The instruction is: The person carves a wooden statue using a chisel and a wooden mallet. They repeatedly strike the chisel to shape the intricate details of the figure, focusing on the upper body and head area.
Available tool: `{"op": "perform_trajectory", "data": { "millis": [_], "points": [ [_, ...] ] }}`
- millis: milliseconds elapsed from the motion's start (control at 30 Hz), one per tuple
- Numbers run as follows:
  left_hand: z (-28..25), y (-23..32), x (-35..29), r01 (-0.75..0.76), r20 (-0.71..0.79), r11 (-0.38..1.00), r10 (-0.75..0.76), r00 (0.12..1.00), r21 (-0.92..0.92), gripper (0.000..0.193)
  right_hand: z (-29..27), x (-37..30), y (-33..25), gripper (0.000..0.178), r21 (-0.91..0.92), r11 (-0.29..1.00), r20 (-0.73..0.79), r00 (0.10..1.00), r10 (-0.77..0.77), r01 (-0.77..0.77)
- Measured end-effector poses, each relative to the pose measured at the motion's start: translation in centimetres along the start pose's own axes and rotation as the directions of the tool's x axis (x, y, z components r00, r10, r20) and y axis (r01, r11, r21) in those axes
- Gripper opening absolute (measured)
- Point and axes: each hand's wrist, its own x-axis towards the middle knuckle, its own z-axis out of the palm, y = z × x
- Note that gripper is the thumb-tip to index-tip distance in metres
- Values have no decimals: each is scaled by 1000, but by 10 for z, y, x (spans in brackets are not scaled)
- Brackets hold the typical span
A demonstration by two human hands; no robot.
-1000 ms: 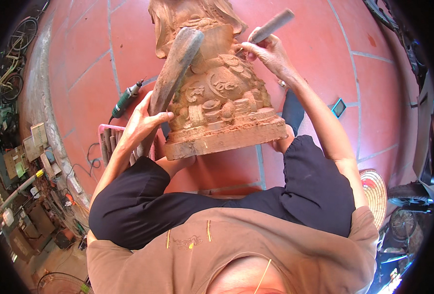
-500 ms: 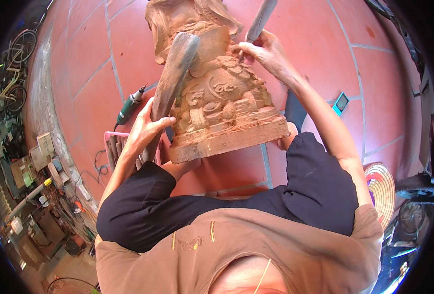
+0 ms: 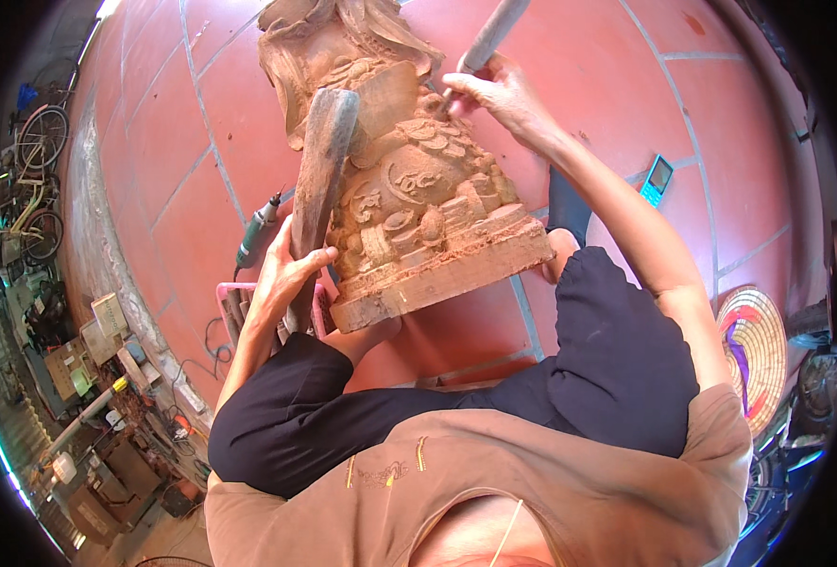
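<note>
A reddish-brown wooden carving [image 3: 409,203] with a draped figure and piled ornament stands on a flat wooden base in front of me, between my legs. My left hand [image 3: 286,269] is closed around a long wooden club [image 3: 324,170], its thick end raised over the carving's left side. My right hand [image 3: 508,99] grips a chisel by its round greyish handle [image 3: 494,36] at the carving's upper right. The handle slants up and away from the carving. My fingers hide much of the chisel's lower part, and its cutting edge cannot be made out.
A green rotary power tool [image 3: 258,230] lies on the red tiles at the left. Near my left forearm is a pink basket [image 3: 234,286] holding wooden-handled tools. To the right are a blue phone-like device [image 3: 657,180] and a woven hat [image 3: 757,354]. Bicycles [image 3: 42,142] and clutter line the far left.
The view has shifted and turned slightly. The club stands a little more upright beside the carving. Both hands keep their holds, and the chisel stays near the same part of the carving.
</note>
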Motion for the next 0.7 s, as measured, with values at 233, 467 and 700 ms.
{"op": "perform_trajectory", "data": {
  "millis": [233,467,700],
  "points": [
    [0,1,-1,-8,-6,1000,9,1000,25,72,10,-5,6,24,-6,999,112,993,44,-43],
    [1,4,0,-17,22,1000,17,1000,21,72,20,5,-7,19,-199,980,66,998,14,-1],
    [0,5,-1,12,15,1000,-11,1000,-20,65,18,-9,-3,18,-199,979,69,997,-17,31]
  ]
}}
